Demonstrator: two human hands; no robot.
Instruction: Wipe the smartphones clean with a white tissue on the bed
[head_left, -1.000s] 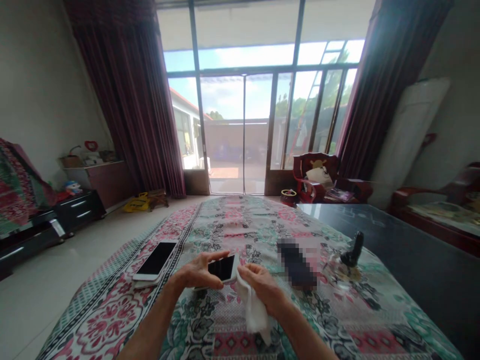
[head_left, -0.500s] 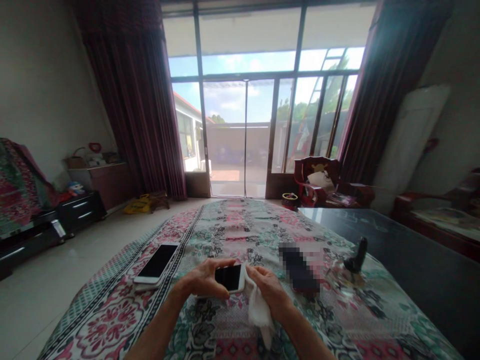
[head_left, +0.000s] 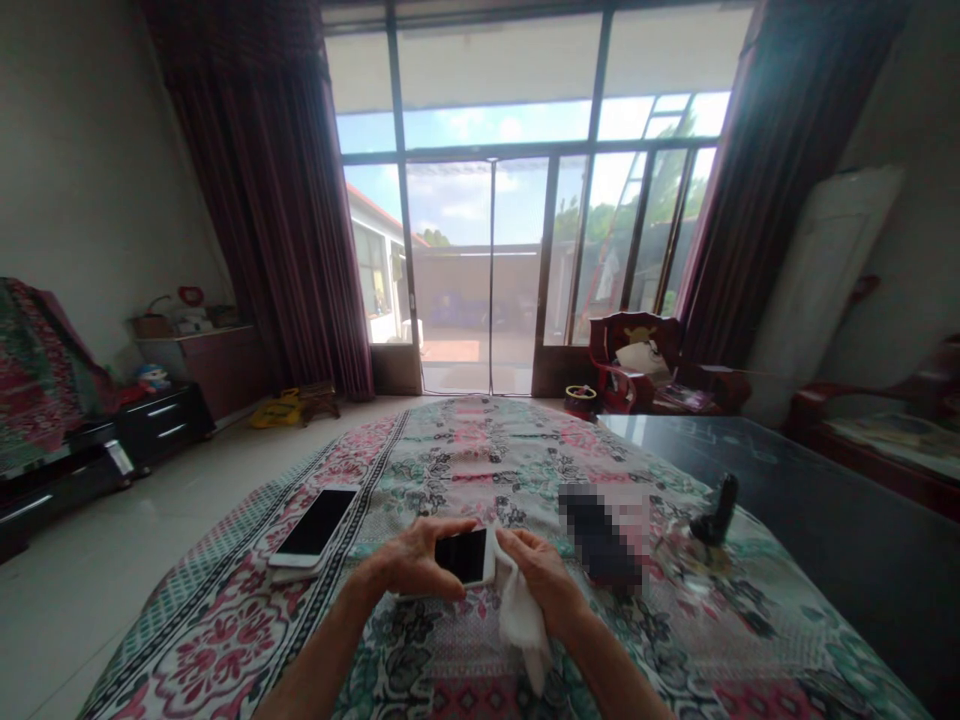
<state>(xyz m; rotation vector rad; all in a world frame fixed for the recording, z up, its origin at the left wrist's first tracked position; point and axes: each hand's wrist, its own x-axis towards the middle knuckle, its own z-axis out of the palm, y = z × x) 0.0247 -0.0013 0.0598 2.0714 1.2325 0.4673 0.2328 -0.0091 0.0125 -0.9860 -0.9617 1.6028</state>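
A white smartphone (head_left: pixel 463 556) with a dark screen is gripped by my left hand (head_left: pixel 420 562), fingers along its far edge and thumb along its near edge. My right hand (head_left: pixel 536 570) pinches a white cloth (head_left: pixel 523 625) against the phone's right end. The cloth's lower part hangs down toward me. Part of the phone is covered by my left hand. To the left, a larger white smartphone (head_left: pixel 316 526) lies face up on something pale and flat. All this is on or just above a patterned tablecloth (head_left: pixel 457 450).
Right of my hands lies a dark pixelated object (head_left: pixel 604 535). Beyond it, a black upright object (head_left: pixel 716 515) stands on what looks like a clear base. A dark glossy tabletop (head_left: pixel 810 500) adjoins on the right. A wooden chair (head_left: pixel 637 360) stands near the glass doors.
Both hands, with the phone and cloth, have shifted very slightly to the right. The grip of each hand stays the same.
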